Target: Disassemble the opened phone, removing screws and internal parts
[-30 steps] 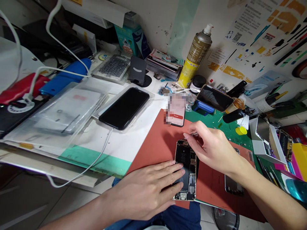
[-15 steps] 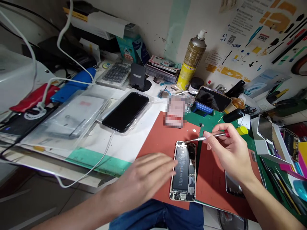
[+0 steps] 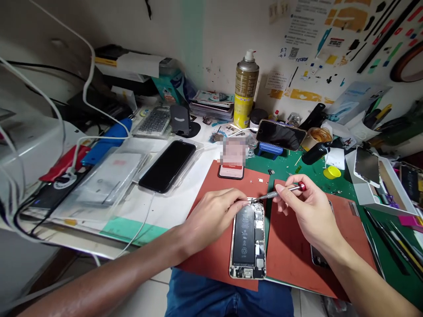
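Note:
An opened phone lies on the reddish-brown mat, its black battery and inner parts bare. At its upper edge, my left hand has thumb and fingers pinched together; what they hold, if anything, is too small to tell. My right hand grips a screwdriver with a silver shaft and red end cap. The tool's tip points at the phone's top end, close to my left fingertips. Partly behind my right wrist lies another phone part.
A black-screened phone lies to the left on a clear case. Behind the mat stand a spray can and a phone on a blue stand. A white box and several tweezers-like tools are on the right.
My left hand has moved up to the opened phone's top edge and its fingers have closed into a pinch. The screwdriver stays in my right hand at that end. The camera view has shifted.

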A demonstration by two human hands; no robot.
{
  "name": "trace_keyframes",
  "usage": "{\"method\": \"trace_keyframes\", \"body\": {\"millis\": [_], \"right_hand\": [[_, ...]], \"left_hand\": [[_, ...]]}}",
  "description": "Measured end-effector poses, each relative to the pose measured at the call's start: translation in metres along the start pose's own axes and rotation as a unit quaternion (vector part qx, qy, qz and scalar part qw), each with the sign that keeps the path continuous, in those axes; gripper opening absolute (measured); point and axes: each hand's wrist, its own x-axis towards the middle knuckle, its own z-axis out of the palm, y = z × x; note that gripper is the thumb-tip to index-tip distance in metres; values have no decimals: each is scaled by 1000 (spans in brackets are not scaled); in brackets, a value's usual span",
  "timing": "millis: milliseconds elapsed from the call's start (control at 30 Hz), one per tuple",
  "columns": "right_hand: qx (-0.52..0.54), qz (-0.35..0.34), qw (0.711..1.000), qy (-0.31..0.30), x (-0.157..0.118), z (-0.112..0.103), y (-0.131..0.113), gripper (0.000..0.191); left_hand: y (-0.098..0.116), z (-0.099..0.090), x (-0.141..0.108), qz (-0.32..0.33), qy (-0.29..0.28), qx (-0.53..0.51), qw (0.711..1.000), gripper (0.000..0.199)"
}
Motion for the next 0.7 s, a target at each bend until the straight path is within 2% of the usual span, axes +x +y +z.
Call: {"method": "trace_keyframes", "body": {"millis": [167,300,400,533,633,700], "right_hand": [[-16,-14,1000,16,2,-7,2,35],[-21,-17,999,18,4,-9,4,36],[-25,-24,999,27,6,-12,6,37],[-36,-43,997,53,7,-17,5,36],[-35,-40,997,57,6,-18,4,34],[-31,-36,997,60,5,-18,4,35]], "left_hand": [[2,-4,16,-37,-24,-9,999,18],[7,-4,23,-21,-46,9,999,23],[3,-5,25,-1,-48,33,998,27],[-16,-5,29,64,-12,165,984,29],[-30,-3,34,140,3,283,949,29],[-34,-1,37,209,1,345,915,29]]}}
